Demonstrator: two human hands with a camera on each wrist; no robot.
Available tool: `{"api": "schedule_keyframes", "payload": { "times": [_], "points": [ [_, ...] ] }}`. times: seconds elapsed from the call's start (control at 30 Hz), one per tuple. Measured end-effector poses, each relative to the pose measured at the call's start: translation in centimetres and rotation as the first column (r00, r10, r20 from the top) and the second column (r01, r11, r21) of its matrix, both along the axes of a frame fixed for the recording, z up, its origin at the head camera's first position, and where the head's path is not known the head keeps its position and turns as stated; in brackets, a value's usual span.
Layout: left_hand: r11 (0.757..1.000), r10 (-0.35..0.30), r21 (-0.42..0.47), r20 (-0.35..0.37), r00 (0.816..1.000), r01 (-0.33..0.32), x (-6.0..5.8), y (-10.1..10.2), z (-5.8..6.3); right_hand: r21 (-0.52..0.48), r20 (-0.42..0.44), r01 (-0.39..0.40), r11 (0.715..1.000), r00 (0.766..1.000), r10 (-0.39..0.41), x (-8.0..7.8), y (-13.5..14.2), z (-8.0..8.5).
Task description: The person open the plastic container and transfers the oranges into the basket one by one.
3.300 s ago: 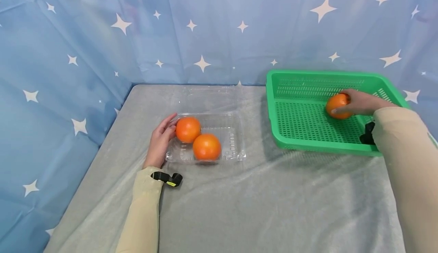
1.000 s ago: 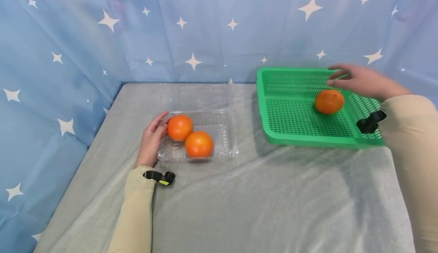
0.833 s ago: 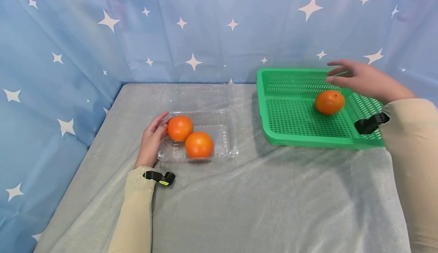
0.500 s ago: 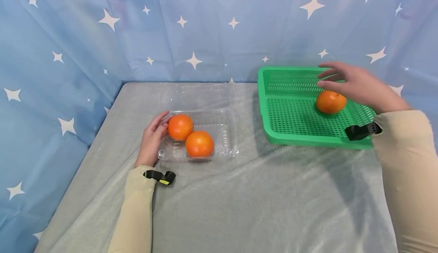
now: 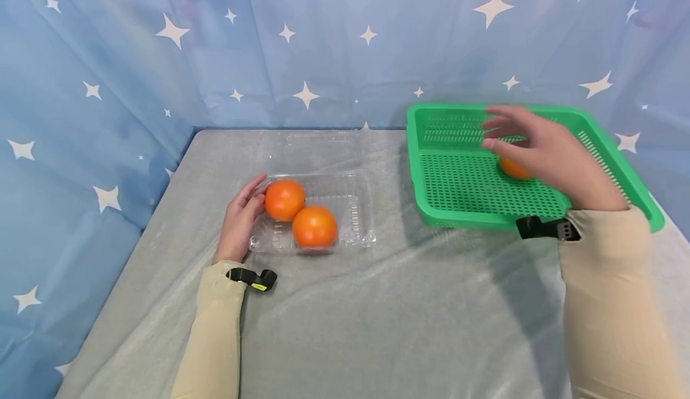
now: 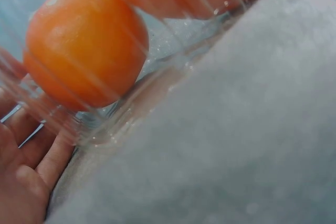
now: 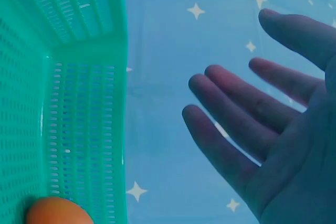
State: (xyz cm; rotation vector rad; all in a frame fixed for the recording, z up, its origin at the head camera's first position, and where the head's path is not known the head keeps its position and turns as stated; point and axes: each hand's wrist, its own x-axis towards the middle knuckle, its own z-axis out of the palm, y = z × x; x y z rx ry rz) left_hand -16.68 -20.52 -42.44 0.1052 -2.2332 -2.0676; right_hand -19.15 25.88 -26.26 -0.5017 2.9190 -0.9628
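My left hand rests against the left side of a clear plastic clamshell box, whose lid lies folded back behind it. Two oranges sit in the box, the rear orange beside my fingers and the front orange touching it. Through the clear wall, the left wrist view shows my fingers fairly straight along the box. My right hand hovers over a green plastic basket, fingers spread and holding nothing. Beneath it, partly hidden by the hand, one orange lies in the basket.
A grey cloth covers the table. Behind and to the left hangs a blue curtain with white stars. The basket stands at the back right, a hand's width or so from the plastic box.
My right hand has let go of the orange in the basket, risen above it, and then moved left and nearer to me. My left hand stays at the box.
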Motion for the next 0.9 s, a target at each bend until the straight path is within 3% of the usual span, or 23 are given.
{"api": "schedule_keyframes", "payload": {
  "times": [0.3, 0.57, 0.9],
  "points": [
    [1.000, -0.006, 0.005, -0.014, 1.000, 0.006, -0.2, 0.1, -0.3, -0.050, -0.082, -0.002, 0.999, 0.997, -0.002, 1.8, -1.7, -1.2],
    [1.000, -0.009, 0.024, 0.003, 1.000, 0.009, -0.2, 0.0, -0.6, -0.204, -0.133, -0.031, 0.979, 0.991, 0.004, 2.9, -3.1, -2.4],
    [1.000, -0.012, -0.010, 0.000, 1.000, 0.012, -0.3, -0.3, -0.3, -0.245, -0.195, -0.038, 0.969, 0.981, -0.011, 3.4, -4.5, -2.7]
  ]
}}
